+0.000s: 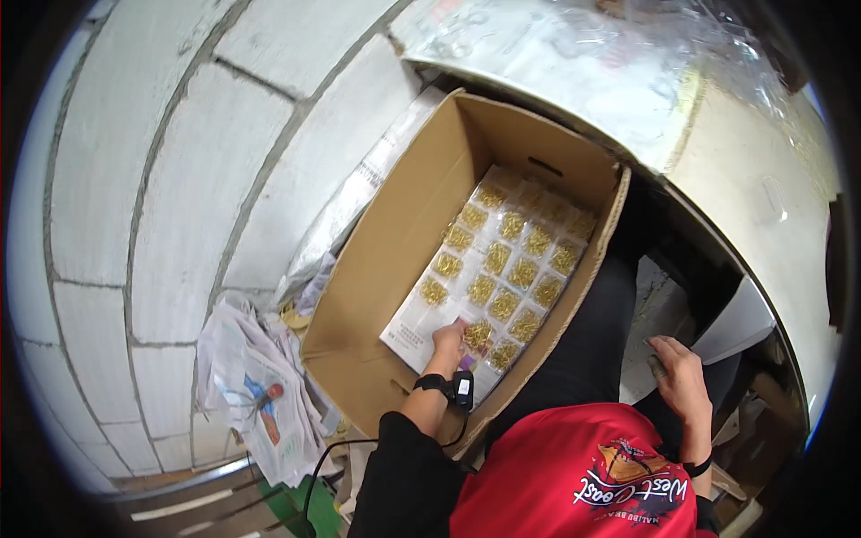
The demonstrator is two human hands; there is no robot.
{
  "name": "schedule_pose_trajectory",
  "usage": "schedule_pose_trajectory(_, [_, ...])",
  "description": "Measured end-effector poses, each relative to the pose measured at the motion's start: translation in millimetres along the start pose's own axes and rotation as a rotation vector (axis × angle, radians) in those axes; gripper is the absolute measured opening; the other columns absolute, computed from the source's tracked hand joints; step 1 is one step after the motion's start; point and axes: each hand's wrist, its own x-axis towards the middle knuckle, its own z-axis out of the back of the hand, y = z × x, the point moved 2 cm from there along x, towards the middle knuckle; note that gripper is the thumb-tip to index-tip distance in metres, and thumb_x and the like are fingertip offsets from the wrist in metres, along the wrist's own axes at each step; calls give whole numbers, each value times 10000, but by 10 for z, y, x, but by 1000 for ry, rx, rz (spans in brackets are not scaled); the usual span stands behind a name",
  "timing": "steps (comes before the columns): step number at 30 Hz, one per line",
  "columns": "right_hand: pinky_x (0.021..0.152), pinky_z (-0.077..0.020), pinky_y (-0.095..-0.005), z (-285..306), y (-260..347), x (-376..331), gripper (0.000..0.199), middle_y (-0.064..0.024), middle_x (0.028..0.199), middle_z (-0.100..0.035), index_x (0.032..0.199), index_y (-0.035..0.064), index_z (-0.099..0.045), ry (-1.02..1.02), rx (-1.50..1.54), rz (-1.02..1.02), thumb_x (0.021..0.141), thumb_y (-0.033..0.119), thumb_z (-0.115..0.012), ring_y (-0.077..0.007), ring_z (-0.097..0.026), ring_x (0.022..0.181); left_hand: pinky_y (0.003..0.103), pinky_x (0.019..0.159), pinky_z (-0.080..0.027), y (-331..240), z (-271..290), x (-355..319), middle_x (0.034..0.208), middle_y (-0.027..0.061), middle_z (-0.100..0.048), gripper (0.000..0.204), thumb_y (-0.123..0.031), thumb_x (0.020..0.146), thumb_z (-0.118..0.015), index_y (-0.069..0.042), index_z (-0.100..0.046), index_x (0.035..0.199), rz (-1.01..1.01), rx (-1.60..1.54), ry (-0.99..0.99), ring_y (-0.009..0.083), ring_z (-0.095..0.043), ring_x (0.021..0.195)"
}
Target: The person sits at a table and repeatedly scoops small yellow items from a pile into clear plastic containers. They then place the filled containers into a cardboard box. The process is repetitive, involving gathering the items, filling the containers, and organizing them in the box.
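Observation:
A deep cardboard box (pixel 377 296) stands in front of me. On white printed sheets inside it lie rows of small clear packets (pixel 496 258) filled with gold-coloured metal pieces, too small to name exactly. My left hand (pixel 447 338) reaches down into the box, its fingers closed at the edge of a packet (pixel 478 335) in the nearest row. The fingertips are partly hidden there. To the right, outside the box, my right hand (pixel 682 375) hangs above my leg with nothing visible in it. Its fingers are loosely bent, the thumb apart and something dark on it.
A pale worktop (pixel 735 170) curves along the far right, with clear plastic wrap (pixel 664 54) on it. White block wall (pixel 179 179) rises at the left. Crumpled plastic bags (pixel 260 386) sit beside the box. A black cable (pixel 316 475) runs from my left wrist.

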Motion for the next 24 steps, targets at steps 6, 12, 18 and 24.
schedule_pose_trajectory(6, [753, -514, -400, 88, -190, -140, 301, -152, 936, -639, 992, 21, -601, -46, -107, 136, 693, 53, -599, -327, -625, 890, 423, 345, -423, 2, 0, 12, 579, 94, -535, 254, -307, 815, -589, -56, -578, 783, -32, 412, 219, 252, -515, 409])
schedule_pose_trajectory(12, [720, -523, -401, 323, -301, -277, 264, -135, 960, -631, 1078, 20, -579, -144, -38, 99, 836, 126, -563, -309, -626, 870, 340, 481, -478, -54, 144, 518, 675, 84, -618, 132, -92, 824, -583, 2, -638, 898, -325, 744, 215, 198, -600, 561])
schedule_pose_trajectory(18, [803, -515, -394, 1522, -937, -714, 371, -164, 1025, -630, 1081, 32, -579, -676, -340, 34, 714, 18, -635, -338, -606, 958, 319, 535, -508, -1232, 164, -309, 719, 86, -626, 152, -113, 830, -589, -5, -629, 930, -471, 590, 365, 190, -620, 627])
schedule_pose_trajectory(24, [958, -401, -498, 3068, -2620, -755, 529, -246, 1249, -507, 1296, 28, -444, -876, -454, -864, 897, 369, -514, -406, -501, 1143, 272, 667, -530, -2332, -1201, -2553, 891, 124, -658, 148, -78, 887, -564, 17, -623, 983, -969, 375, 620, 169, -647, 781])
